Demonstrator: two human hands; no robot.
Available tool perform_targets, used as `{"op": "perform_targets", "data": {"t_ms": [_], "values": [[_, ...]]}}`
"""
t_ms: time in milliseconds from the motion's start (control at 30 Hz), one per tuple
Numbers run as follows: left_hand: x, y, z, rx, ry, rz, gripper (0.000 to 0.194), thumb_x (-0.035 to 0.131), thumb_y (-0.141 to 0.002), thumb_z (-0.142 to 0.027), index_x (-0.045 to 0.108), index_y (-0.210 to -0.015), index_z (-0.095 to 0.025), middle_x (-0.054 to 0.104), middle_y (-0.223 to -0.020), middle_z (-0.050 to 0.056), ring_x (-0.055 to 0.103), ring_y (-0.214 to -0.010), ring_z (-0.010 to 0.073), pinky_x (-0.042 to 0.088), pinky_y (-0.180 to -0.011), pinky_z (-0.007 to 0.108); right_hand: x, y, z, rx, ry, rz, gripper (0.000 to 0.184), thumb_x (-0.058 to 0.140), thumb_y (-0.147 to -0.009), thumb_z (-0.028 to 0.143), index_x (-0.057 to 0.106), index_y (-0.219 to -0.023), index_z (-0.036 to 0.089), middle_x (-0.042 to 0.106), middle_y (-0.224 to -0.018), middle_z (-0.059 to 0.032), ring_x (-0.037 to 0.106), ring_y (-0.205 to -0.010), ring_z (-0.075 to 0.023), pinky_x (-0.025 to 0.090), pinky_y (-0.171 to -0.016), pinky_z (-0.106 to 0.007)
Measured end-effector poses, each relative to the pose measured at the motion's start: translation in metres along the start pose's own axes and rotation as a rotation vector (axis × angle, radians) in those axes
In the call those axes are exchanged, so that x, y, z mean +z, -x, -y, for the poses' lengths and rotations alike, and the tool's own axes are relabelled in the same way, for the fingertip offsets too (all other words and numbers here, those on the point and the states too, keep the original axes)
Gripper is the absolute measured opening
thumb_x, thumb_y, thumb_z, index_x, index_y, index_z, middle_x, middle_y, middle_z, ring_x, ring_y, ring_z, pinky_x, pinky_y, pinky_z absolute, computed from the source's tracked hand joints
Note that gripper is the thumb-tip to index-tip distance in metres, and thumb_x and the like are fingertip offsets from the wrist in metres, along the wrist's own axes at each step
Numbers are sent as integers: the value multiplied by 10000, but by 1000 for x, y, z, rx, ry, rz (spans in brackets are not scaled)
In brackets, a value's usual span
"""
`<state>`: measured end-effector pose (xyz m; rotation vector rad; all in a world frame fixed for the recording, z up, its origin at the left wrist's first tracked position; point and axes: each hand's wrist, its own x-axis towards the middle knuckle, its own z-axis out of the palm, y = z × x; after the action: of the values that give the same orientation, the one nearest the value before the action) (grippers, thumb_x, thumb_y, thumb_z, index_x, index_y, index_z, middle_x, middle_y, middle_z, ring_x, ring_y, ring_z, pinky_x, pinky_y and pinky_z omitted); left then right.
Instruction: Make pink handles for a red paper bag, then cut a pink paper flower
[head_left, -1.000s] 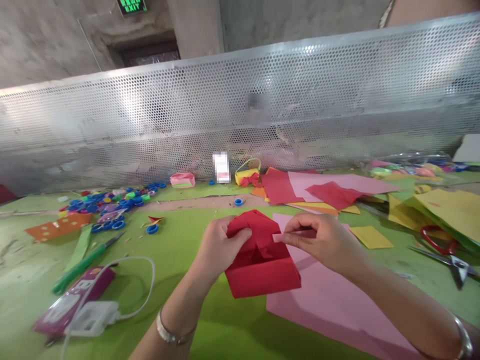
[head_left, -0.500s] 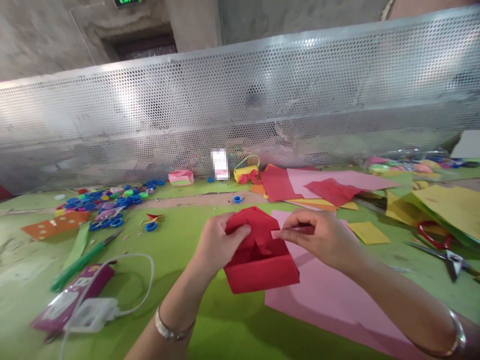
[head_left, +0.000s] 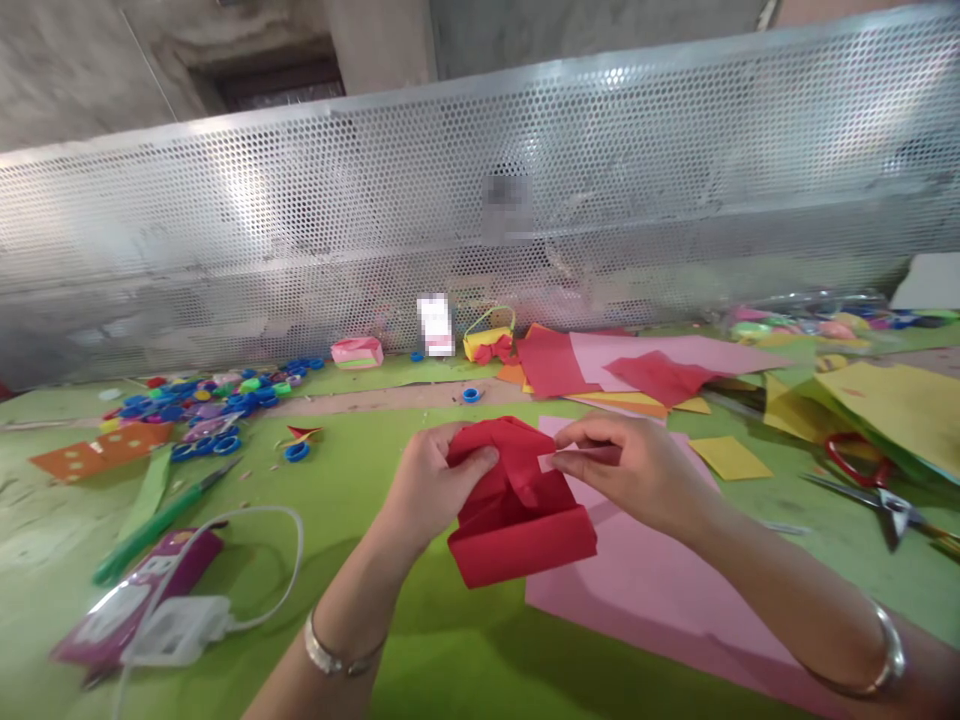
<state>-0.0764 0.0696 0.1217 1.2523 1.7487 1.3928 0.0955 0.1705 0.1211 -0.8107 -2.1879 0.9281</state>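
A folded red paper box hangs over the green table, its opening facing me. My left hand grips its upper left side, thumb pressed on the inner face and fingers behind. Between the thumb and forefinger of my right hand is a small pale pink strip, whose free end lies against the right side of the red box. Under both hands is a large pink paper sheet, partly covered by the box and my right forearm.
Left are a power strip with a white charger and cable, a green craft knife and a bead pile. Right are scissors and a yellow paper square. A phone, a yellow paper bag and paper sheets stand behind.
The view has shifted slightly. The box's front flap tilts a little differently, and both hands keep their grips on the box and strip.
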Motion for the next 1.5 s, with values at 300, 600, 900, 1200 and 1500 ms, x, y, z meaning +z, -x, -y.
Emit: {"op": "perform_targets", "data": {"t_ms": [300,600,900,1200,1500], "values": [[0,0,-1,-13,49,17,211,633,-702,-230,741,-869,-158,743,-783,36,646,-671,168,512,-629,267,1,0,-6,-81,29,50,193,602,-808,342,727,-727,218,641,-707,-19,623,-664,-158,515,-596,-253],[-1,0,-3,-75,159,22,161,656,-690,-224,708,-819,-146,728,-746,29,630,-645,155,497,-614,254,0,3,-3,-178,206,-33,208,610,-835,371,736,-724,249,592,-679,0,550,-584,-135,432,-537,-244],[-1,0,-1,-53,169,35,131,657,-700,-252,671,-781,-150,714,-732,27,620,-656,156,485,-617,259,3,1,-11,-152,72,-3,261,580,-853,397,724,-716,228,548,-641,1,517,-588,-141,408,-529,-248],[0,2,-1,-55,160,55,141,652,-692,-264,668,-777,-153,700,-708,23,603,-628,149,469,-599,258,6,1,-10,-123,42,5,216,574,-834,335,707,-708,221,601,-690,-15,578,-627,-151,490,-562,-262],[5,2,0,-8,35,73,92,620,-696,-236,661,-729,-160,682,-705,21,574,-624,142,454,-587,246,8,2,-17,-51,-37,22,504,624,-735,221,595,-1237,259,705,-953,-22,672,-789,-163,579,-728,-306]]}}
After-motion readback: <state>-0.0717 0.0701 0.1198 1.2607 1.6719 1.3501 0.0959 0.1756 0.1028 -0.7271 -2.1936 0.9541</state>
